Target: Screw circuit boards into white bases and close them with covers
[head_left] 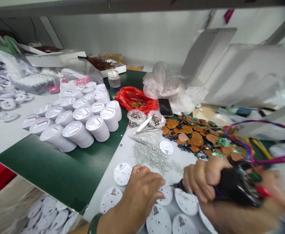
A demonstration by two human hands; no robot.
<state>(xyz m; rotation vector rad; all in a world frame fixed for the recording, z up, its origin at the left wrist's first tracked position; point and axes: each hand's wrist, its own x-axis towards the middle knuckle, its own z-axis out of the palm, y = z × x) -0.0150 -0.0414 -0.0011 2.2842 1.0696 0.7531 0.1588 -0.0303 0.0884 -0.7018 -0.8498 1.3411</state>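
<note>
My right hand [206, 180] is wrapped round a black electric screwdriver [235, 185], its tip pointing left just above a white round disc [166, 194]. My left hand [143, 190] rests palm down with curled fingers on that disc, holding it against the white board. More white discs [122, 173] lie around both hands. A heap of small silver screws [151, 152] is spread just beyond my left hand. Coloured wires [254, 130] run from the screwdriver off to the right.
Stacks of white round covers [79, 123] stand on the green mat at the left. Brown circuit boards [196, 136] are piled at the right, with a red bag [135, 99], a phone [165, 107], screw bags [136, 117] and a small bottle [114, 81] behind.
</note>
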